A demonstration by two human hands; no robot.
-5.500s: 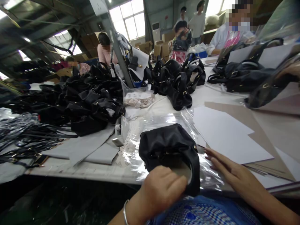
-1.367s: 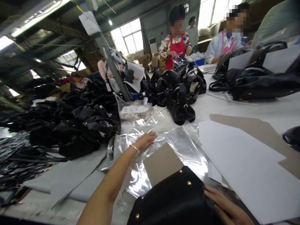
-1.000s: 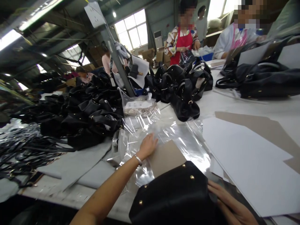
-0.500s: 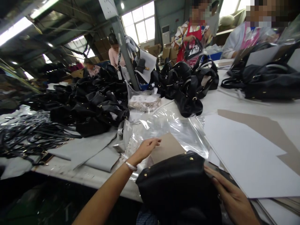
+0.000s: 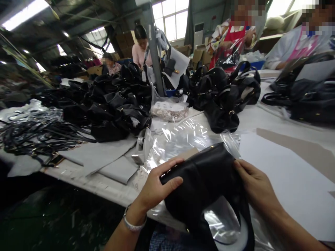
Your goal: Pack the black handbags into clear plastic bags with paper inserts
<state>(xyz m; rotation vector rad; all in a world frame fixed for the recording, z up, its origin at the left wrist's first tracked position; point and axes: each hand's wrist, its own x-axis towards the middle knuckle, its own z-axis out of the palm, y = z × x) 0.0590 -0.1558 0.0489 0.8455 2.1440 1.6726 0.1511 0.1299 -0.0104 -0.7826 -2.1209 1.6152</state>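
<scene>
A black leather handbag [image 5: 206,181] rests at the near table edge, held between both hands. My left hand [image 5: 157,186] grips its left end, thumb on top, fingers around the side. On its right end my right hand [image 5: 255,186] is closed. A brown cardboard sheet [image 5: 187,154] pokes out behind the bag. Crinkled clear plastic bags [image 5: 183,137] lie on the table just beyond it, and more clear plastic [image 5: 222,223] hangs below the bag.
Piles of black handbags [image 5: 112,104] and a second bag pile [image 5: 222,94] cover the far table. Black straps [image 5: 34,134] lie at left, grey sheets [image 5: 102,157] in the middle, white card sheets [image 5: 285,174] at right. A pole [image 5: 154,52] rises behind. Several people work across the table.
My left hand left the plastic and cardboard and took the bag's left end. The bag has turned and lifted toward the table, covering most of the cardboard. The view shifted left.
</scene>
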